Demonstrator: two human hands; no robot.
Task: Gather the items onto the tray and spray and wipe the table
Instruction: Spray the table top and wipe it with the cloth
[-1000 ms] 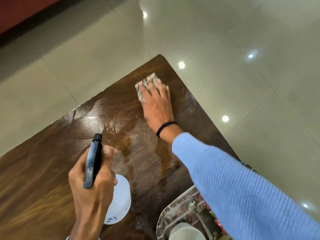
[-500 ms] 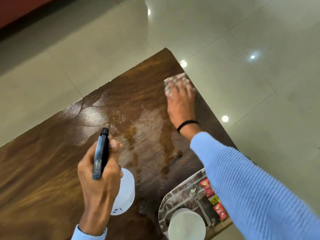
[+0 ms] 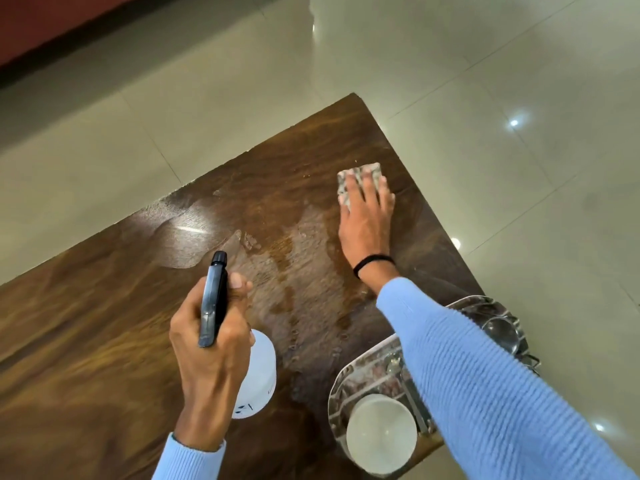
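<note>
Right hand [image 3: 365,216] flat with fingers spread, pressing a cloth [image 3: 356,174] onto the wet wooden table [image 3: 104,306] near its far corner, left hand [image 3: 211,344] gripping a spray bottle [image 3: 258,372], tray [image 3: 337,386] with bowl [image 3: 381,433] at the near edge

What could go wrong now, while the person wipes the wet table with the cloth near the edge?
1. The right hand presses the cloth close to the table's right edge, so a wide stroke might push liquid onto the floor.
2. The blue sleeve passes over the tray with the white bowl, and the tray seems to overhang the edge; a backward stroke could knock it.
3. The left hand holds the spray bottle; an accidental squeeze would re-wet the wiped wood.
</note>
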